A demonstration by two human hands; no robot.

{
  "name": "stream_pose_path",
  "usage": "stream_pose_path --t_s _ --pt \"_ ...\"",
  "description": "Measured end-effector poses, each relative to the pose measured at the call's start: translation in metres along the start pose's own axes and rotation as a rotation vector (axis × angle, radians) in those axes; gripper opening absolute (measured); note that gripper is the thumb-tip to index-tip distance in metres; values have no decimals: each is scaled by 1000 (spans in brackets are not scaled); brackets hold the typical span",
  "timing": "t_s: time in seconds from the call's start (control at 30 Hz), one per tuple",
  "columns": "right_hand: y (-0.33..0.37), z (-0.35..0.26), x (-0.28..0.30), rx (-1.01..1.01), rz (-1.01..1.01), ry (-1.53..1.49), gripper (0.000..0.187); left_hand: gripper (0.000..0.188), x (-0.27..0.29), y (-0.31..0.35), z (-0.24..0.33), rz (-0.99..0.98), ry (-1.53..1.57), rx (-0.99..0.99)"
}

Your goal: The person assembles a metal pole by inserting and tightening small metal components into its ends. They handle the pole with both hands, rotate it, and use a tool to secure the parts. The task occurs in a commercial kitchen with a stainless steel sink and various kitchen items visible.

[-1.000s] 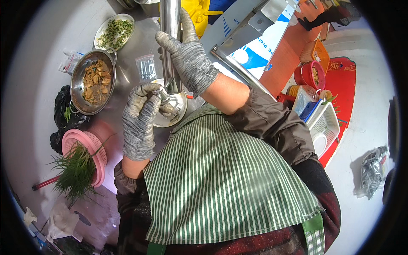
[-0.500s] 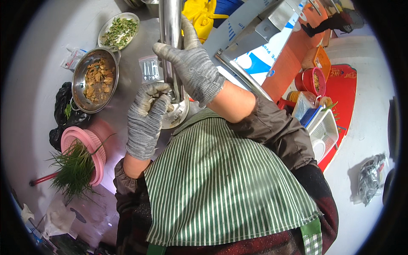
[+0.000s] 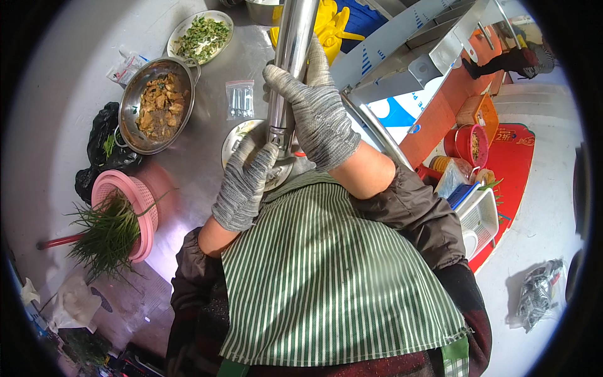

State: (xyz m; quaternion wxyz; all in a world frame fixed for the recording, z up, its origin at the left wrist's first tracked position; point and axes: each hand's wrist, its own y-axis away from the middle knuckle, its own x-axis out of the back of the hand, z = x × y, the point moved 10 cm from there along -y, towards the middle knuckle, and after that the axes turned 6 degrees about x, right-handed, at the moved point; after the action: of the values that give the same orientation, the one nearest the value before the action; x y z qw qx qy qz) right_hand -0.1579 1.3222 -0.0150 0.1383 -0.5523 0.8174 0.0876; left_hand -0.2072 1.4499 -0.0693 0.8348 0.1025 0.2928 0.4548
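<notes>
A shiny metal tube (image 3: 294, 56) stands tilted in front of me, its lower end just above the striped apron. My right hand (image 3: 320, 119), in a grey knit glove, is wrapped round the tube's middle from the right. My left hand (image 3: 242, 182), gloved alike, has thumb and fingers pinched together at the tube's lower end, beside a small hole or fitting. What lies between those fingertips is too small to make out. Partly hidden behind the hands is a white plate (image 3: 233, 139) with a patterned rim. A clear zip bag of bolts (image 3: 240, 100) lies just beyond it.
To the left are a steel pan of cooked food (image 3: 157, 107), a plate of chopped greens (image 3: 201, 39), a black plastic bag (image 3: 100, 141) and a pink basket (image 3: 148, 217) with green stalks. Film-covered metal panels (image 3: 389, 69) and yellow gloves (image 3: 326, 25) are at the upper right.
The view has shifted, so hands and tube appear further right. My left fingers have moved slightly on the tube's lower end; the right hand keeps its grip.
</notes>
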Motion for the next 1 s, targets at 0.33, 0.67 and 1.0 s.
stream_pose_path --t_s 0.33,0.67,1.0 --pt "8 9 1 -68 31 -10 88 47 -1 5 -1 35 -2 -31" --pt "12 19 -3 -135 -133 -63 90 66 -3 0 -13 -37 80 -87" --pt "57 60 8 -249 -398 -39 79 55 -42 17 -65 -441 172 179"
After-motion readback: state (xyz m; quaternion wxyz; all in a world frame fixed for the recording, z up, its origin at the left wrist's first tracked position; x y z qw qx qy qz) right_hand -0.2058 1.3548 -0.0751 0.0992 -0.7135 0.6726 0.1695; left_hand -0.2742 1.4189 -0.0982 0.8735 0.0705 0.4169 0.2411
